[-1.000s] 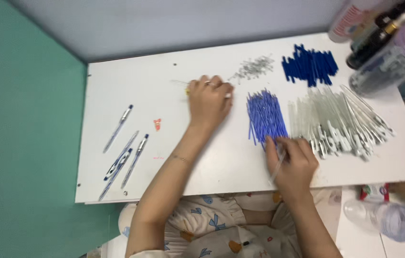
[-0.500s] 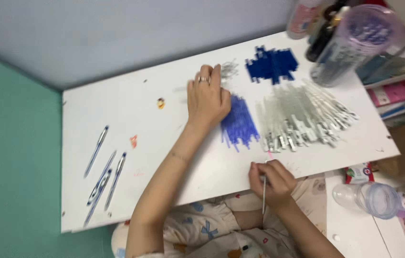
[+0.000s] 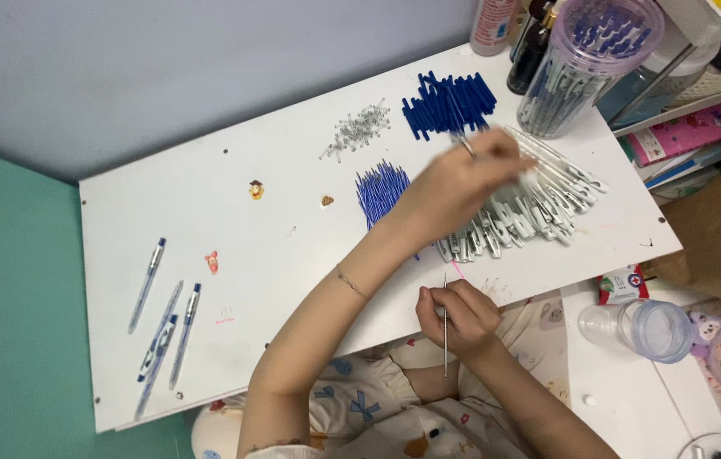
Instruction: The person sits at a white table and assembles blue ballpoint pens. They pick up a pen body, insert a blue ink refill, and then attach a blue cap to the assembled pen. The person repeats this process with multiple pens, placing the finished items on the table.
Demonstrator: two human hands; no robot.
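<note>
My left hand (image 3: pixel 462 183) stretches across the white table (image 3: pixel 233 255) and hovers over the pile of clear pen barrels (image 3: pixel 539 204), fingers pinched together and blurred; I cannot tell if it holds anything. My right hand (image 3: pixel 458 316) sits at the table's near edge, closed around a thin pen refill (image 3: pixel 445 336) that points down towards my lap. A fan of blue refills (image 3: pixel 381 191) lies just left of my left wrist. Beyond them are a heap of blue pen caps (image 3: pixel 449 102) and a small heap of springs (image 3: pixel 356 132).
Several finished pens (image 3: pixel 161 327) lie at the table's left end. A clear tumbler (image 3: pixel 585 68) full of pens and dark bottles (image 3: pixel 534 47) stand at the far right corner. A plastic cup (image 3: pixel 641 327) lies on the side surface to the right. Small stickers (image 3: pixel 256 189) dot the tabletop.
My left hand has moved right, from the blue refills to the clear barrels. My right hand still grips the refill at the table's edge. The view has shifted.
</note>
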